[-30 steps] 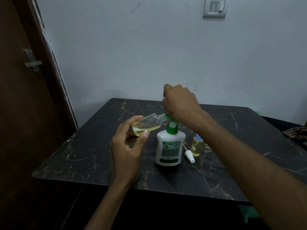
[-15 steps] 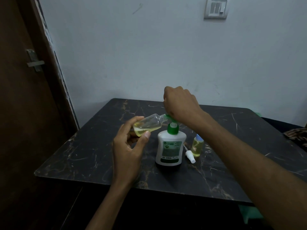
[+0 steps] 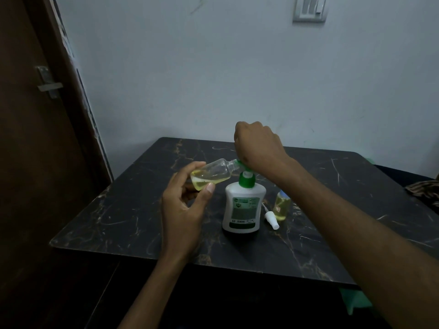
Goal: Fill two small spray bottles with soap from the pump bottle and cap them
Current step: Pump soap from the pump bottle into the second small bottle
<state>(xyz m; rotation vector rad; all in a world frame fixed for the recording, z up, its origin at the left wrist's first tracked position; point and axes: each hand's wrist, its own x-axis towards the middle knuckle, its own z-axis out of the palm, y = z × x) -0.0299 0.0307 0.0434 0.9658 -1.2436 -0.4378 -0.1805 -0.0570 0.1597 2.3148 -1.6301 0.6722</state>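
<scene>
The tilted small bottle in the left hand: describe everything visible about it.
The small bottle is clear, plastic by the look, with a narrow uncapped neck. It lies tilted, nearly on its side, above the table, neck up and to the right, meeting the green spout of the pump bottle. Yellow soap pools along its lower side, filling about half. The left hand pinches its base end between thumb and fingers. The right hand rests on the pump head, not on this bottle.
</scene>
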